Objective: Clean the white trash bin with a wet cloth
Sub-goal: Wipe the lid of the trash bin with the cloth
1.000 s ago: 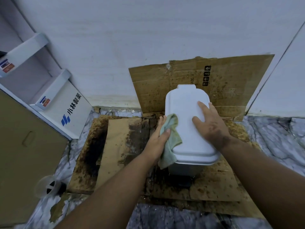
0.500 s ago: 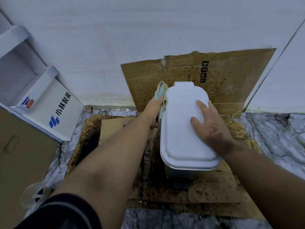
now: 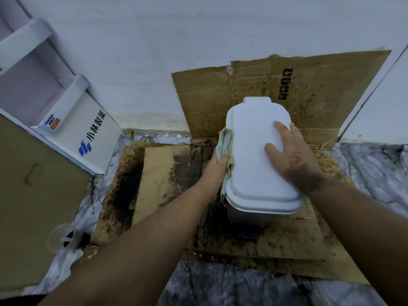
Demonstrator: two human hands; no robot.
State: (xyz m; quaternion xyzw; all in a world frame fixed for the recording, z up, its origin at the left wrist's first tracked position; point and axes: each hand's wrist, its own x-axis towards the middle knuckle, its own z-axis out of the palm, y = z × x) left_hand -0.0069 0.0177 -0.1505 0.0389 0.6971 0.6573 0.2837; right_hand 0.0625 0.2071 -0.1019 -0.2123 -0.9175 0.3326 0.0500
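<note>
white trash bin [image 3: 254, 164] stands on stained cardboard [image 3: 167, 168] by wall. right hand [image 3: 293, 160] flat on lid, fingers straight, steadying it; left hand [image 3: 217, 168] grips wet cloth [image 3: 225, 142] against left side, wiping.

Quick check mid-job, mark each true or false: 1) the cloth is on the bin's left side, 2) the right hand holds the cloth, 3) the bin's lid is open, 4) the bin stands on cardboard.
1) True: the left hand presses the cloth against the left side of the white trash bin.
2) False: the right hand lies flat on the lid, holding nothing.
3) False: the lid is closed.
4) True: stained cardboard lies under it.
</note>
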